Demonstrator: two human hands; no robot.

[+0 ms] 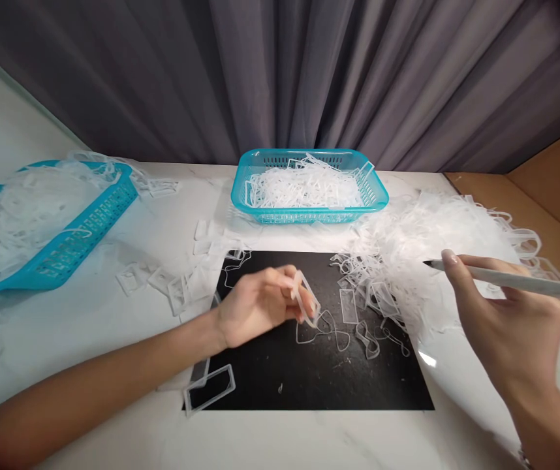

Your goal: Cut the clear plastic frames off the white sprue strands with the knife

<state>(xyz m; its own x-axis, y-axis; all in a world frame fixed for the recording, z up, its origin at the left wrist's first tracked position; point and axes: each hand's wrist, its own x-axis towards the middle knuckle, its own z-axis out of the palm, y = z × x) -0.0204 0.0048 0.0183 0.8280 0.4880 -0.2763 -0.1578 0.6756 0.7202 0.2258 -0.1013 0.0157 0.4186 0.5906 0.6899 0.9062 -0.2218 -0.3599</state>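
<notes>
My left hand (260, 300) is over the black mat (260, 382), its fingers pinching a small translucent rectangular frame (305, 299). Thin curled clear strips (331, 333) lie on the mat just beyond those fingertips. Off to the right, my right hand (515, 320) grips a pale, slim pen-like tool (500, 277) with a dark pointed tip directed left. That tip is in front of a big heap of translucent pieces (421, 235); whether it touches them I cannot tell. Another clear frame (211, 388) rests across the mat's lower left corner.
A blue basket (309, 210) full of thin white frames stands at the back, before a grey curtain (280, 72). Another blue basket (84, 241), heaped with translucent pieces, is on the left. Loose frames (167, 284) lie between it and the mat. Cardboard (554, 176) borders the right side.
</notes>
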